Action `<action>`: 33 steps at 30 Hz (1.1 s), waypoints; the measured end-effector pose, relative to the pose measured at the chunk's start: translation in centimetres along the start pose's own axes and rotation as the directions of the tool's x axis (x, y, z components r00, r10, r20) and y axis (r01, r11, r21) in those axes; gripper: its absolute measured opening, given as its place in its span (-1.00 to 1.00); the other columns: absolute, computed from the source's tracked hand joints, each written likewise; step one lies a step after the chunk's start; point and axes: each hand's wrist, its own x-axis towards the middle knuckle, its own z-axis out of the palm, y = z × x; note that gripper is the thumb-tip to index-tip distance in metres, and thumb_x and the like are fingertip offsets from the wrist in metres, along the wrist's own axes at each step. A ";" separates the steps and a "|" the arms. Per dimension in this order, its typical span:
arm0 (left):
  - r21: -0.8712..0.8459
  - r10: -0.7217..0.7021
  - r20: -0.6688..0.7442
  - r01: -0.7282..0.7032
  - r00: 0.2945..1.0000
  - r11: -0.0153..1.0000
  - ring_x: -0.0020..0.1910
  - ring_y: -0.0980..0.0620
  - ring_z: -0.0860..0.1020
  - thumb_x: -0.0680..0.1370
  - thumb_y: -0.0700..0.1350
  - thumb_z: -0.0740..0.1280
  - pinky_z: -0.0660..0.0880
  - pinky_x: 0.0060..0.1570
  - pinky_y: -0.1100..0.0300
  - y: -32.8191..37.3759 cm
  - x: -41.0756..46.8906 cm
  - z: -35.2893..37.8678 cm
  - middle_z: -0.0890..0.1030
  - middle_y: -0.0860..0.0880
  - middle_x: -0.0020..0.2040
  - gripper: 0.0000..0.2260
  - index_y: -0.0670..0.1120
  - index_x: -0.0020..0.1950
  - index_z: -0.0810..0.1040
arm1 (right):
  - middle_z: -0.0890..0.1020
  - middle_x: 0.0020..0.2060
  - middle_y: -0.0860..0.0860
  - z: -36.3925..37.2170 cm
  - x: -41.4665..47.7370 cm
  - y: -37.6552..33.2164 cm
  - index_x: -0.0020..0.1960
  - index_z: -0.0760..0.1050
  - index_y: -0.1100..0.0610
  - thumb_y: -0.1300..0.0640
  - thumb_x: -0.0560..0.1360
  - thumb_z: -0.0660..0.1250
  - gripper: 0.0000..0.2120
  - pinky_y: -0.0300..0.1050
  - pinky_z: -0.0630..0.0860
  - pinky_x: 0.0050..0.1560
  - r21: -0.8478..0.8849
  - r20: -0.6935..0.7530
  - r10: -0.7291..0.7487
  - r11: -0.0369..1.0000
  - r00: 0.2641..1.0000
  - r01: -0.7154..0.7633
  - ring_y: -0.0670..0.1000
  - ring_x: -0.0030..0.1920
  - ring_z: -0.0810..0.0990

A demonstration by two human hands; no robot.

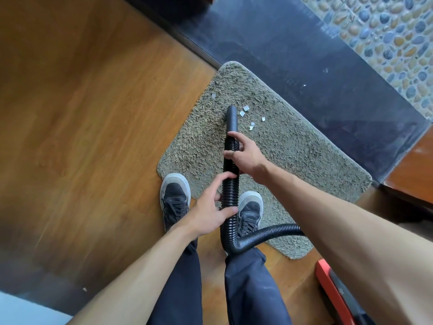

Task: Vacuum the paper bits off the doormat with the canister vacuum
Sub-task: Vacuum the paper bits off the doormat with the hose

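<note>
The doormat lies open beyond and to the right of the nozzle, with only the paper bits scattered just beside its tip. The wood floor on the left is wide and free. Nearer in it gets crowded. The left shoe stands at the mat's corner and the right shoe is on the mat. Behind that shoe the hose loops across the mat's near end. The red canister sits close by on the right.

Left hand and right hand hold hose over doormat.
</note>
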 end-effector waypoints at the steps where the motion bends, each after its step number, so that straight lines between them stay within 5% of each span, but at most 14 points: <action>1: 0.005 0.003 0.000 -0.003 1.000 1.000 -0.20 0.02 0.56 0.54 -0.35 0.36 0.63 -0.19 0.09 0.1 0.1 0.1 0.54 -0.09 -0.04 -0.41 0.30 0.28 0.34 | 0.58 0.14 0.16 -0.2 0.1 0.0 0.46 0.32 -0.03 0.27 0.52 0.35 -0.44 0.07 0.64 0.02 0.003 0.004 -0.008 1.000 1.000 0.008 0.10 0.00 0.66; 7: -0.003 0.001 -0.050 -0.001 0.999 1.000 -0.18 -0.07 0.57 0.54 -0.36 0.37 0.62 -0.07 -0.16 0.4 0.4 -0.2 0.55 -0.14 -0.03 -0.41 0.28 0.30 0.33 | 0.58 0.14 0.14 0.5 1.0 -1.4 0.46 0.33 -0.03 0.23 0.49 0.37 -0.42 0.16 0.60 0.12 -0.104 0.039 -0.053 0.993 0.998 0.056 0.11 0.03 0.65; 11: -0.028 -0.015 -0.071 0.013 0.997 1.000 -0.21 -0.19 0.55 0.54 -0.34 0.38 0.60 -0.09 -0.28 0.4 0.5 -1.0 0.56 -0.35 0.04 -0.40 0.30 0.30 0.33 | 0.60 0.14 0.12 1.7 1.8 -2.0 0.44 0.35 -0.04 0.19 0.42 0.36 -0.39 0.17 0.56 0.18 -0.155 0.045 -0.083 0.984 0.996 0.089 0.13 0.08 0.63; 20: -0.034 -0.006 -0.085 0.003 0.996 0.999 -0.11 -0.15 0.59 0.54 -0.36 0.37 0.60 -0.09 -0.33 0.7 0.9 -2.0 0.57 -0.19 0.01 -0.39 0.36 0.23 0.36 | 0.58 0.18 0.13 2.4 2.4 -2.7 0.46 0.35 -0.03 0.20 0.45 0.34 -0.41 0.17 0.55 0.20 -0.168 0.037 -0.126 0.977 0.991 0.131 0.13 0.10 0.62; 33: -0.044 -0.032 -0.073 0.029 0.997 0.999 -0.14 -0.17 0.56 0.53 -0.33 0.38 0.60 -0.03 -0.29 -0.4 0.4 -1.5 0.57 -0.29 0.04 -0.39 0.36 0.27 0.36 | 0.59 0.14 0.13 2.4 1.8 -1.2 0.46 0.33 -0.03 0.22 0.48 0.34 -0.43 0.14 0.59 0.15 -0.164 0.041 -0.133 0.977 0.990 0.138 0.10 0.03 0.65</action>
